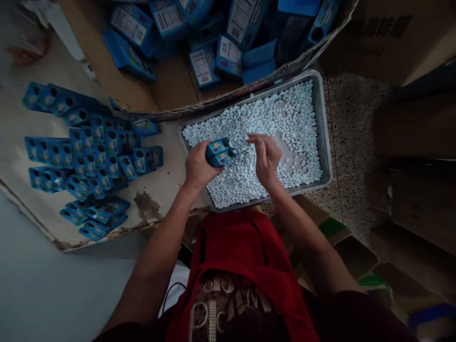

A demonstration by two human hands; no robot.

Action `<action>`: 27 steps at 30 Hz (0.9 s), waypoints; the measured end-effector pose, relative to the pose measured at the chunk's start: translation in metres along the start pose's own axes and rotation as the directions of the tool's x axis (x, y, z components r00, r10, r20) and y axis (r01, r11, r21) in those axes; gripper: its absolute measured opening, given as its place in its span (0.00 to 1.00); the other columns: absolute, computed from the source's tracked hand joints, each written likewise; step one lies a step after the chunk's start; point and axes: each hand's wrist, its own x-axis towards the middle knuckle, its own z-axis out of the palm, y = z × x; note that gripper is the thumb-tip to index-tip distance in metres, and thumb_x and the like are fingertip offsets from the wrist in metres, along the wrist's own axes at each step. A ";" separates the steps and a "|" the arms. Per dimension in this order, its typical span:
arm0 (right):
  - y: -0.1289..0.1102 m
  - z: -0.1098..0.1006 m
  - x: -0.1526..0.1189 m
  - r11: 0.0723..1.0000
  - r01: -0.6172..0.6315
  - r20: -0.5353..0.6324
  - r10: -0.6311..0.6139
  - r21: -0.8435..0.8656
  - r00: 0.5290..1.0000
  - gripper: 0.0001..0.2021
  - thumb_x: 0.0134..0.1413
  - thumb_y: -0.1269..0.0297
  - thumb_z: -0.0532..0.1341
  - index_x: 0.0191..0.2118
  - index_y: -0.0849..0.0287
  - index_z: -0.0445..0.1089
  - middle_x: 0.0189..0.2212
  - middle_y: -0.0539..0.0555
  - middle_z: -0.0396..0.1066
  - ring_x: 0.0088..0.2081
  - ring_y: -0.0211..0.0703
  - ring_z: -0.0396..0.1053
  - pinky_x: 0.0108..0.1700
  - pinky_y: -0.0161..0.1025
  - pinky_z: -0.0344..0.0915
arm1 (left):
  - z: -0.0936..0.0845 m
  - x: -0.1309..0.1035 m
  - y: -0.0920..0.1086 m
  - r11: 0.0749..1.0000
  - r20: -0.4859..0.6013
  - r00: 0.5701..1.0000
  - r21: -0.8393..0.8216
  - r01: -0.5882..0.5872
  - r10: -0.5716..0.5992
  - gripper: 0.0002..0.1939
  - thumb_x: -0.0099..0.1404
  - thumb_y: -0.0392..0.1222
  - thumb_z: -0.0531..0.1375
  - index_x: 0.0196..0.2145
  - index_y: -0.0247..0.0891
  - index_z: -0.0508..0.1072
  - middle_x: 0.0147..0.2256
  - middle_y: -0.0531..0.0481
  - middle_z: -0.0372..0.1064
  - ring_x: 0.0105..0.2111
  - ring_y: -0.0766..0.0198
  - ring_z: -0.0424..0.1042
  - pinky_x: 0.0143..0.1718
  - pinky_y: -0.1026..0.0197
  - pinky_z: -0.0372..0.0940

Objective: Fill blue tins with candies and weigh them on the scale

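Observation:
My left hand [200,167] is closed around two small blue printed candy boxes [221,153] held side by side over the metal tray [326,142]. The tray is spread with many small pale blue and white candies [231,180]. To the right of the boxes, my right hand [266,154] hovers above the candies, its fingers curled in and the index finger reaching toward the left. Its palm is turned out of sight, so whatever lies in it is hidden.
Rows of small blue boxes [96,156] stand on the worn table [171,185] at left. Behind the tray is a large cardboard carton [171,95] with more blue boxes [201,66] inside. Other cartons [409,128] sit on the speckled floor [352,142] at right.

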 end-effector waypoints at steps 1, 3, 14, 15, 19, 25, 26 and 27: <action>0.018 0.000 0.022 0.994 0.069 0.062 -0.064 -0.089 0.996 0.31 0.85 0.37 0.48 0.52 0.50 0.84 0.55 0.58 0.83 0.63 0.58 0.79 0.73 0.67 0.69 | -0.009 0.001 -0.003 0.999 0.019 0.999 0.039 0.028 -0.029 0.36 0.56 0.41 0.79 0.60 0.44 0.72 0.59 0.41 0.81 0.61 0.38 0.80 0.65 0.43 0.75; 0.054 0.009 0.067 0.952 0.256 0.327 -0.190 -0.170 0.926 0.29 0.82 0.34 0.54 0.59 0.50 0.83 0.65 0.60 0.79 0.72 0.64 0.70 0.79 0.72 0.61 | -0.024 0.003 -0.009 0.989 0.054 0.995 0.124 0.080 -0.087 0.35 0.56 0.46 0.79 0.56 0.43 0.72 0.56 0.40 0.81 0.59 0.36 0.80 0.60 0.44 0.76; 0.091 -0.021 0.038 0.845 0.419 0.642 -0.124 -0.332 0.757 0.36 0.84 0.34 0.45 0.73 0.52 0.75 0.72 0.58 0.75 0.74 0.61 0.67 0.78 0.66 0.63 | -0.046 0.016 0.005 0.908 0.146 0.938 0.334 0.253 -0.316 0.29 0.52 0.50 0.79 0.47 0.45 0.73 0.46 0.37 0.80 0.53 0.24 0.81 0.52 0.35 0.76; 0.094 -0.041 0.042 0.841 0.403 0.594 -0.126 -0.361 0.795 0.39 0.82 0.30 0.43 0.74 0.51 0.74 0.74 0.57 0.74 0.76 0.61 0.65 0.79 0.67 0.61 | -0.050 0.022 0.005 0.903 0.135 0.943 0.355 0.241 -0.304 0.29 0.52 0.50 0.79 0.47 0.44 0.74 0.45 0.37 0.80 0.53 0.24 0.81 0.51 0.35 0.76; 0.129 -0.108 0.081 0.770 0.256 0.368 -0.030 -0.585 0.929 0.48 0.82 0.30 0.30 0.74 0.52 0.75 0.81 0.60 0.64 0.85 0.63 0.50 0.81 0.72 0.52 | -0.057 0.049 0.004 0.853 0.125 0.966 0.504 0.136 -0.228 0.30 0.50 0.46 0.80 0.49 0.42 0.77 0.43 0.38 0.81 0.50 0.23 0.81 0.50 0.33 0.75; 0.154 -0.091 0.066 0.764 0.159 0.283 0.033 -0.626 0.958 0.42 0.82 0.31 0.43 0.80 0.57 0.66 0.84 0.66 0.57 0.85 0.73 0.48 0.81 0.80 0.49 | -0.028 0.072 0.025 0.832 0.237 0.958 0.555 0.000 -0.159 0.34 0.49 0.43 0.80 0.54 0.42 0.80 0.37 0.44 0.79 0.48 0.34 0.81 0.50 0.40 0.73; 0.151 -0.079 0.056 0.791 0.151 0.282 0.028 -0.593 0.959 0.42 0.82 0.31 0.45 0.80 0.58 0.66 0.83 0.66 0.58 0.84 0.73 0.49 0.81 0.79 0.49 | -0.021 0.072 0.034 0.838 0.257 0.955 0.545 -0.018 -0.147 0.34 0.50 0.44 0.80 0.55 0.41 0.80 0.38 0.44 0.79 0.48 0.36 0.81 0.50 0.41 0.72; 0.147 -0.067 0.047 0.818 0.147 0.284 0.021 -0.556 0.959 0.42 0.82 0.31 0.46 0.80 0.59 0.66 0.82 0.65 0.61 0.83 0.71 0.52 0.82 0.77 0.49 | -0.014 0.073 0.044 0.843 0.276 0.952 0.537 -0.037 -0.134 0.34 0.52 0.45 0.80 0.56 0.40 0.80 0.39 0.43 0.80 0.48 0.36 0.81 0.50 0.41 0.72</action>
